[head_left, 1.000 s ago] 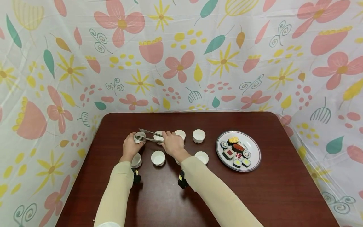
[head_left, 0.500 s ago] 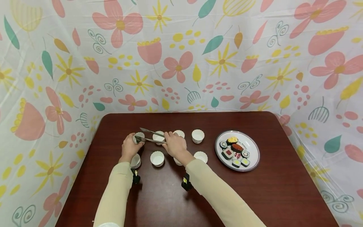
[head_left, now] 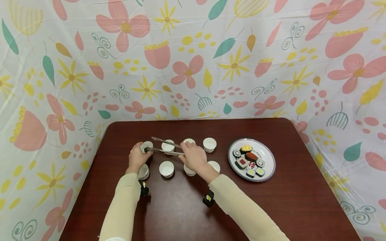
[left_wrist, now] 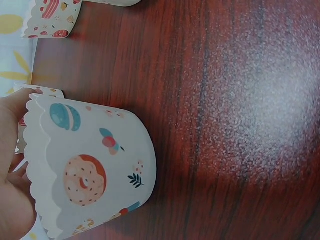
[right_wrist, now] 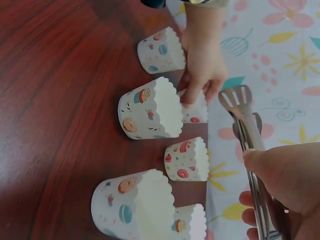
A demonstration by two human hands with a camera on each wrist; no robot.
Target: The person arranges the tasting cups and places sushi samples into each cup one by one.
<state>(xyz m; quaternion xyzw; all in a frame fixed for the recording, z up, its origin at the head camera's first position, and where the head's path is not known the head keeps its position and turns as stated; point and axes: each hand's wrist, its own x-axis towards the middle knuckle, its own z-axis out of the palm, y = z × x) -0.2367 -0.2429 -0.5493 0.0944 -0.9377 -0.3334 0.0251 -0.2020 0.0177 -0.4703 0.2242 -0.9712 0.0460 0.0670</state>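
Note:
My left hand [head_left: 138, 157] grips the side of a white paper baking cup [head_left: 146, 144] at the back left of the table. A small dark piece [head_left: 146, 150] shows in that cup, close to the tip of the tongs. In the right wrist view, the left hand [right_wrist: 202, 70] has its fingers at the cup's scalloped rim. My right hand [head_left: 195, 157] holds metal serving tongs [right_wrist: 250, 145], their arms slightly spread and nothing seen between the tips. The tongs [head_left: 166, 151] reach left over the neighbouring cup [head_left: 168, 146].
More paper cups, printed with sweets, stand in two rows, among them one at the front left [head_left: 143, 171] and one at the back right [head_left: 209, 144]. On the right, a white plate [head_left: 269, 167] bears several sushi pieces [head_left: 251, 156]. A flowered cloth [head_left: 193, 93] hangs behind the table.
My right hand has drawn back to the right with the tongs, whose tips have shifted from over the held cup to its right edge. The left hand stays at its cup.

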